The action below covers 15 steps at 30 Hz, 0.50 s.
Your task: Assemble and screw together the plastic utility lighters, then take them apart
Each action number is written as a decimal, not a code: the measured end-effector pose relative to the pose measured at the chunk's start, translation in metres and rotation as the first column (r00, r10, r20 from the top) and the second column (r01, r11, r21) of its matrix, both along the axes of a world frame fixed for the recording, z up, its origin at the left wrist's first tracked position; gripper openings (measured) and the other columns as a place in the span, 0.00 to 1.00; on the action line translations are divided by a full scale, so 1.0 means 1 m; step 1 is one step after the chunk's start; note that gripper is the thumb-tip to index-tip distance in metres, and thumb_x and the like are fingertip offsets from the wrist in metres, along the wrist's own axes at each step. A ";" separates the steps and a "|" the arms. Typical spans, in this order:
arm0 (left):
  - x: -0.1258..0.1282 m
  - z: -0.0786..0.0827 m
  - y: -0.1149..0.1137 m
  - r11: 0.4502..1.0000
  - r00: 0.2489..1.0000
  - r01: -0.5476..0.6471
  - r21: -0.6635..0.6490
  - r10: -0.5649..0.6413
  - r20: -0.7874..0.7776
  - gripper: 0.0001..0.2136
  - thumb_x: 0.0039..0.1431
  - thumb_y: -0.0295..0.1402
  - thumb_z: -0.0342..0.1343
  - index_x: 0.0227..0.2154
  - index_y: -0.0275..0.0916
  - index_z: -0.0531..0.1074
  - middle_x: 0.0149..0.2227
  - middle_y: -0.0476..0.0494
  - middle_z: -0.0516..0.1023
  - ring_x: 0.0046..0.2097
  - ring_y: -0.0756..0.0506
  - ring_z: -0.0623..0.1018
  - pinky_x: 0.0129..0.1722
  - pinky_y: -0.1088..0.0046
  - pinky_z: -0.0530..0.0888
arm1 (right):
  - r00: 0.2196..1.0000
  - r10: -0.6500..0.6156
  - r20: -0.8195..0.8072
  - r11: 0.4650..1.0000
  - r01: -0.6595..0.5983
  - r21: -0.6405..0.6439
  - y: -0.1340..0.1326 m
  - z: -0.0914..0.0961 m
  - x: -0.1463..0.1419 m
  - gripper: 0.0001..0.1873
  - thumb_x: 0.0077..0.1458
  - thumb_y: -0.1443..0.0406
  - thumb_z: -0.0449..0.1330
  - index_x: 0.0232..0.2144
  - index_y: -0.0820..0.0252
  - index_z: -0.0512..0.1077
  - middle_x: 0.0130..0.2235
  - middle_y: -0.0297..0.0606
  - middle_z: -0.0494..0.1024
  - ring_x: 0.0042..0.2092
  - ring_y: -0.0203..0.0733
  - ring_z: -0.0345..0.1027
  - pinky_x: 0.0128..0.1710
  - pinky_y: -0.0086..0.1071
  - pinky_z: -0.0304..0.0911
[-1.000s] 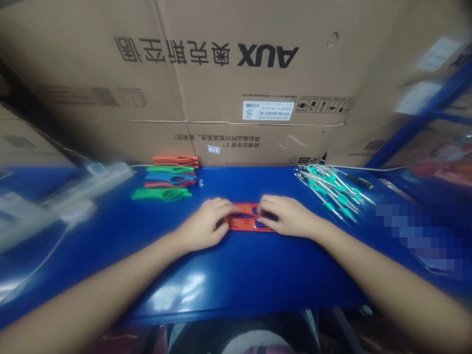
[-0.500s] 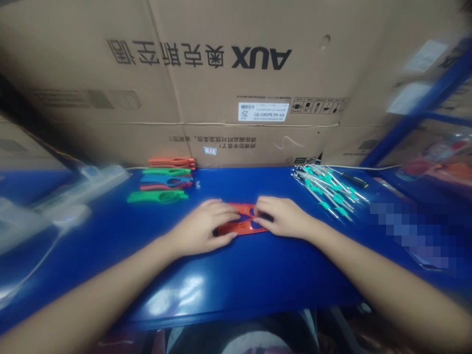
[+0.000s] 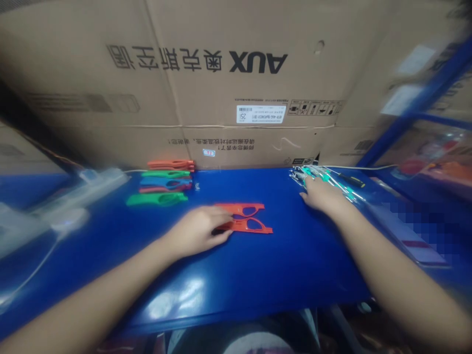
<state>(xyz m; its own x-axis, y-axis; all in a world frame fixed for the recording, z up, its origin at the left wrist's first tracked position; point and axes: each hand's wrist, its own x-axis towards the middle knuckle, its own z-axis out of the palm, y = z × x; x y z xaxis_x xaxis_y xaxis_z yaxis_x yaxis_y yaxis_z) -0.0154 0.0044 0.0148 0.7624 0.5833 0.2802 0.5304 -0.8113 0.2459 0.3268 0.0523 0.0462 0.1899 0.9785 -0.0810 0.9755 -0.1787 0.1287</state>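
Observation:
Two orange plastic handle-shaped pieces (image 3: 254,223), each with an oval opening, lie side by side on the blue tabletop. My left hand (image 3: 201,228) is closed over their left ends, with the fingers on top and the thumb along the near side. Those ends are hidden under it. Over to the right, my right hand (image 3: 324,194) is at a pile of thin metal rods with teal parts (image 3: 341,184). Its thumb points left, apart from the pile; the other fingertips blur into the rods, so I cannot tell whether they grip one.
A stack of orange, green, blue and red plastic handles (image 3: 165,182) sits at the back left. Behind stands a large cardboard box (image 3: 221,98). A white power strip (image 3: 99,189) with a cable lies left. A dark screwdriver-like tool (image 3: 352,181) rests by the rods.
My right hand has left the orange pieces and moved right to the rod pile. My left hand stays on the pieces, whose right ends are now uncovered.

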 end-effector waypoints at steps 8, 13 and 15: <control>-0.003 -0.003 0.002 0.999 0.999 -0.038 -0.016 0.037 -0.014 0.11 0.66 0.41 0.56 0.42 0.40 0.78 0.47 0.42 0.82 0.48 0.41 0.81 0.47 0.67 0.76 | 0.989 0.105 -0.100 0.994 -0.108 -0.026 0.007 -0.006 -0.003 0.07 0.58 0.67 0.55 0.36 0.60 0.72 0.42 0.49 0.80 0.43 0.51 0.74 0.35 0.35 0.60; -0.003 0.000 0.001 0.998 0.999 -0.054 -0.033 0.054 -0.005 0.10 0.63 0.39 0.59 0.41 0.39 0.77 0.46 0.41 0.82 0.46 0.41 0.80 0.46 0.67 0.76 | 0.934 0.273 -0.229 0.962 -0.269 0.053 0.003 -0.014 -0.010 0.04 0.53 0.65 0.58 0.34 0.58 0.69 0.37 0.42 0.79 0.36 0.44 0.71 0.32 0.32 0.57; -0.004 0.001 0.001 0.997 0.998 -0.069 -0.042 0.068 -0.012 0.10 0.63 0.39 0.59 0.41 0.39 0.78 0.45 0.41 0.82 0.44 0.42 0.81 0.44 0.67 0.76 | 0.903 0.327 -0.278 0.945 -0.309 0.106 -0.001 -0.015 -0.014 0.04 0.53 0.65 0.57 0.33 0.57 0.66 0.35 0.40 0.78 0.34 0.43 0.69 0.30 0.32 0.56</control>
